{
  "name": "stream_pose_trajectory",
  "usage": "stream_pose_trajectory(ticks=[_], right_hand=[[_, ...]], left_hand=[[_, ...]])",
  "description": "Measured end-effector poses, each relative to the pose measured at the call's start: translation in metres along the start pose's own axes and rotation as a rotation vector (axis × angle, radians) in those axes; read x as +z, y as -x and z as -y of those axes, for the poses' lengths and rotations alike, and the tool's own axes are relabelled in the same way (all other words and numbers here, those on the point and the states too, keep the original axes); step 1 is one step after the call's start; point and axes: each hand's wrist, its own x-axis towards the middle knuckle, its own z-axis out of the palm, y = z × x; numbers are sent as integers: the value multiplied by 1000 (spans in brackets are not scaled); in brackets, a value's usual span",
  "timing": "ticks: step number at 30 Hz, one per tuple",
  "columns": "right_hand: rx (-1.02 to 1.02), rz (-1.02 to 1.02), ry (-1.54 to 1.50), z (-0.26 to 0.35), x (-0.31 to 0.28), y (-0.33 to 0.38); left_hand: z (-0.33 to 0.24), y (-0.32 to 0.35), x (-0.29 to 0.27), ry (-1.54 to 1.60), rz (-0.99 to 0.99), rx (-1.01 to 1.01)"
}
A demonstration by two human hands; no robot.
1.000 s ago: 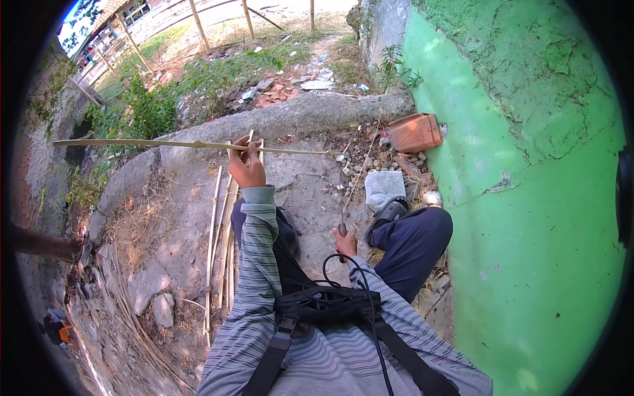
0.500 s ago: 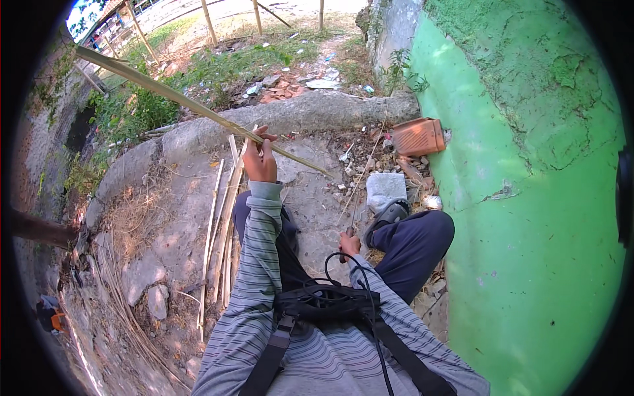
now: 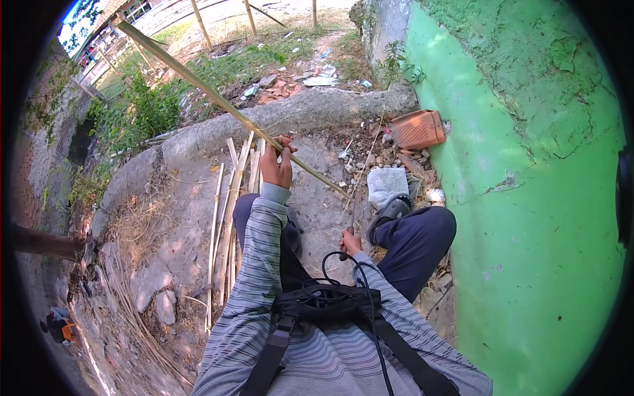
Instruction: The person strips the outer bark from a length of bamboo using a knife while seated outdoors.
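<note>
My left hand (image 3: 277, 165) grips a long, pale green-yellow bamboo strip (image 3: 191, 78) a short way above its lower end. The strip slants from the far left down towards the middle, its lower tip close to the tool on my right. In front of my waist, my right hand (image 3: 351, 243) is closed round the handle of a narrow-bladed knife (image 3: 352, 214). Its thin dark blade points away from me, and its exact shape is hard to make out. Several split bamboo strips (image 3: 228, 244) lie on the ground left of my left knee.
A low concrete kerb (image 3: 310, 112) curves across ahead. To the right rises a green wall (image 3: 522, 264), with an orange hollow brick (image 3: 419, 130) and a whitish block (image 3: 387, 186) near its foot. Rubble surrounds the block. A black cable (image 3: 325, 261) loops over my waist.
My left hand has moved right and slightly nearer, carrying the bamboo strip. The strip's lower tip has come closer to the knife. My right hand has hardly moved.
</note>
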Motion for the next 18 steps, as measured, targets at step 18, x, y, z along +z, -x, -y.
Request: stream_pose_trajectory(ticks=[18], right_hand=[[34,109,32,-14,-6,-21]], left_hand=[[-7,24,21,-266,121,41]])
